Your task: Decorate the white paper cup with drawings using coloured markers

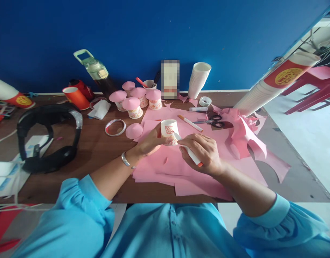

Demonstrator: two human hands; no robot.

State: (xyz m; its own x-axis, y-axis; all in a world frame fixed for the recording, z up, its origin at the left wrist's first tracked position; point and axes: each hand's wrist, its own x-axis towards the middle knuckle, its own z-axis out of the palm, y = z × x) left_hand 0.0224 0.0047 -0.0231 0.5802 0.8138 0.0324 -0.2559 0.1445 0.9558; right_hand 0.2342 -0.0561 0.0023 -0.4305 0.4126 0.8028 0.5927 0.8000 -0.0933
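My left hand (151, 140) grips a white paper cup (169, 128) from its left side, fingers around its lower part. Red line drawing and a yellowish pattern show on the cup's wall. In my right hand (204, 152) is a white marker (191, 154) with an orange end, its tip at the cup's right side. Pink paper sheets (154, 172) lie beneath both hands. Left of the cup rests a pink paper cone (134, 131). Behind it stand several decorated cups with pink cone tops (131, 104).
Scissors (215, 121), an orange-and-white marker (190, 123) and pink scraps (248, 136) lie to the right. A tape roll (115, 127), a bottle (96, 71) and a black headset (49, 139) are on the left. Stacked white cups (198, 80) stand by the blue wall.
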